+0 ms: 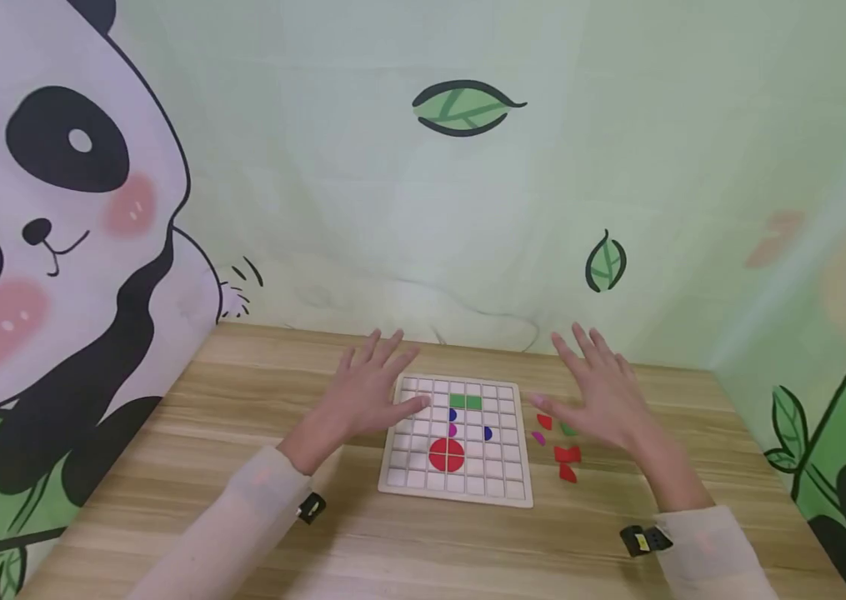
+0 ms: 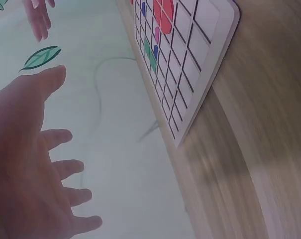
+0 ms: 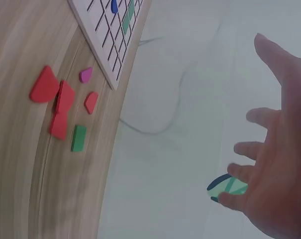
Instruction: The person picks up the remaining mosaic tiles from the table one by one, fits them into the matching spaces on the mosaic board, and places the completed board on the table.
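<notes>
A white grid board lies on the wooden table. On it are a circle of red pieces, green pieces side by side, a pink piece and two blue half-round pieces, one set apart on the right. My left hand hovers with spread fingers over the board's left edge. Beyond the board's right side, my right hand is held up with fingers apart, above loose pieces. Neither hand holds anything. In the right wrist view, a green block lies among the loose pieces.
Several loose red pieces and a purple piece lie on the table right of the board. A pale green wall cloth with a panda and leaves rises behind the table. Black straps with small devices sit at both wrists.
</notes>
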`<state>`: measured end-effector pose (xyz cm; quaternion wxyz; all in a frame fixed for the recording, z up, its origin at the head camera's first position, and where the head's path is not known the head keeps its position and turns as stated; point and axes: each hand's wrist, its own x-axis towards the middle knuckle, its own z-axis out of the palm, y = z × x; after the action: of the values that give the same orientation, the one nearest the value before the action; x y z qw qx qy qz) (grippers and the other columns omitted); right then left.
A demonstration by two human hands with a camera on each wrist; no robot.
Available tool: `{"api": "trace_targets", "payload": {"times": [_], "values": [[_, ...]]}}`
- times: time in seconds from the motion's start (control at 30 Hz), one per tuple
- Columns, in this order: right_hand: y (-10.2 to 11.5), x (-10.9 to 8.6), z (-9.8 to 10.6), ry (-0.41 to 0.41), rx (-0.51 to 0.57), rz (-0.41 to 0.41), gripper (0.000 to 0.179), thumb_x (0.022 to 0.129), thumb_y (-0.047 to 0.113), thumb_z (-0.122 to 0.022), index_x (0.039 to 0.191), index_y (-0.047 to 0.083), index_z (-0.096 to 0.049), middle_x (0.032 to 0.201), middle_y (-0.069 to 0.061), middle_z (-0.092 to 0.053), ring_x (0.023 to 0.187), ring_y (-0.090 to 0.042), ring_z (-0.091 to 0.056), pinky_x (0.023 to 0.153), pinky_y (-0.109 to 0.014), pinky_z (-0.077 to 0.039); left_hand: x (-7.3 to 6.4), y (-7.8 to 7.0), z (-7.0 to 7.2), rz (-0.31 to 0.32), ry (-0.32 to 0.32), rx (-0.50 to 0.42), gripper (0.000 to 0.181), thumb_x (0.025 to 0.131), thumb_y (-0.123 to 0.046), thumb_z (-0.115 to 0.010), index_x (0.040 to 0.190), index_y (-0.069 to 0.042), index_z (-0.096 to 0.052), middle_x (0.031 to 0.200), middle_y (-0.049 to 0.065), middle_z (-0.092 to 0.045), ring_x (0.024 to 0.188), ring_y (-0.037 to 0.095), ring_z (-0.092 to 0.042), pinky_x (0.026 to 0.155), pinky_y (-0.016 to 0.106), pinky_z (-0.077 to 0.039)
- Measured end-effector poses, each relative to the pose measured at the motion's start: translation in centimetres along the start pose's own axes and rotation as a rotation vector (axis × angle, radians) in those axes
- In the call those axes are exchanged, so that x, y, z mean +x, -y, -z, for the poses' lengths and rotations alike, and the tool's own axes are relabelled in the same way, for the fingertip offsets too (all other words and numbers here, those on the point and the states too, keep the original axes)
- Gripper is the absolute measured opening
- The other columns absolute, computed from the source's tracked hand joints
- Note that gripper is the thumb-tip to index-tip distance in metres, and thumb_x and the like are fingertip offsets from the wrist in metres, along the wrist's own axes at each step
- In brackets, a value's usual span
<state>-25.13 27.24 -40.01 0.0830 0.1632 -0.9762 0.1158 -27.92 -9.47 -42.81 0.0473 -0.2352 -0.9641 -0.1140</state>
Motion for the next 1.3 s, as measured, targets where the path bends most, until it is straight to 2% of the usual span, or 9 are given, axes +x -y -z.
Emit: {"api": "trace_targets", "payload": {"times": [0.17,0.3,0.43,0.63,0.77,0.97,1.1,1.3], "values": [[-1.1,-0.6,0.1,0.024,0.049,0.028,0.102,0.095,0.067,-0.065,0.170,0.013,-0.022,0.175,-0.024,-0.014,0.159,-0.051,-0.011,0.119,-0.078,-0.017,-0.2,0.3,-0.5,-0.046,0.013,-0.019,0.087,0.099,-0.072,-0.054,0.168,-0.022,-0.034,0.176,0.011,-0.021,0.162,0.042,-0.010,0.124,0.071,-0.016],[-2.4,-1.4,-0.2,0.048,0.089,0.039,0.103,0.093,0.063,-0.071,0.168,0.009,-0.027,0.171,-0.029,-0.024,0.154,-0.055,-0.023,0.116,-0.078,-0.025,-0.6,0.9,-1.2,-0.084,0.079,-0.056,0.090,0.097,-0.073,-0.057,0.168,-0.023,-0.034,0.176,0.010,-0.022,0.162,0.042,-0.011,0.124,0.071,-0.018],[-4.0,-2.2,-1.2,0.088,0.150,0.033,0.101,0.093,0.058,-0.075,0.166,0.004,-0.031,0.166,-0.031,-0.032,0.149,-0.056,-0.031,0.112,-0.079,-0.030,-1.1,1.6,-2.5,-0.104,0.143,-0.090,0.093,0.095,-0.077,-0.057,0.168,-0.025,-0.032,0.176,0.008,-0.021,0.162,0.041,-0.011,0.123,0.071,-0.019],[-6.5,-2.7,-3.2,0.135,0.290,-0.003,0.092,0.096,0.043,-0.080,0.162,-0.001,-0.035,0.156,-0.030,-0.046,0.139,-0.053,-0.047,0.109,-0.072,-0.041,-1.5,2.0,-4.9,-0.135,0.154,-0.045,0.098,0.092,-0.081,-0.057,0.169,-0.025,-0.032,0.178,0.006,-0.016,0.162,0.041,-0.010,0.124,0.070,-0.019],[-7.6,-2.6,-4.7,0.137,0.340,-0.013,0.080,0.097,0.035,-0.080,0.155,-0.004,-0.044,0.142,-0.029,-0.057,0.127,-0.048,-0.056,0.103,-0.066,-0.049,-1.8,2.0,-6.1,-0.141,0.173,-0.018,0.102,0.088,-0.084,-0.057,0.168,-0.025,-0.034,0.178,0.005,-0.016,0.162,0.040,-0.011,0.124,0.069,-0.020],[-8.1,-1.8,-6.6,0.127,0.333,-0.005,0.057,0.096,0.022,-0.081,0.140,-0.006,-0.060,0.124,-0.021,-0.065,0.112,-0.038,-0.063,0.096,-0.059,-0.054,-1.7,2.5,-7.1,-0.136,0.217,-0.047,0.106,0.085,-0.087,-0.059,0.168,-0.029,-0.033,0.178,0.003,-0.016,0.163,0.039,-0.011,0.125,0.067,-0.019],[-7.9,-1.0,-7.3,0.137,0.314,0.002,0.041,0.094,0.014,-0.081,0.128,-0.005,-0.067,0.113,-0.015,-0.066,0.103,-0.032,-0.064,0.092,-0.054,-0.056,-1.3,2.6,-7.2,-0.149,0.235,-0.052,0.108,0.082,-0.089,-0.061,0.168,-0.030,-0.032,0.178,0.003,-0.018,0.162,0.040,-0.010,0.125,0.068,-0.019],[-7.8,-0.9,-7.8,0.184,0.341,-0.051,0.022,0.094,0.007,-0.078,0.114,0.000,-0.071,0.106,-0.010,-0.062,0.098,-0.026,-0.060,0.088,-0.048,-0.055,-1.3,2.2,-7.3,-0.139,0.323,-0.064,0.114,0.078,-0.091,-0.062,0.169,-0.032,-0.029,0.179,0.002,-0.013,0.163,0.038,-0.003,0.127,0.066,-0.013]]}}
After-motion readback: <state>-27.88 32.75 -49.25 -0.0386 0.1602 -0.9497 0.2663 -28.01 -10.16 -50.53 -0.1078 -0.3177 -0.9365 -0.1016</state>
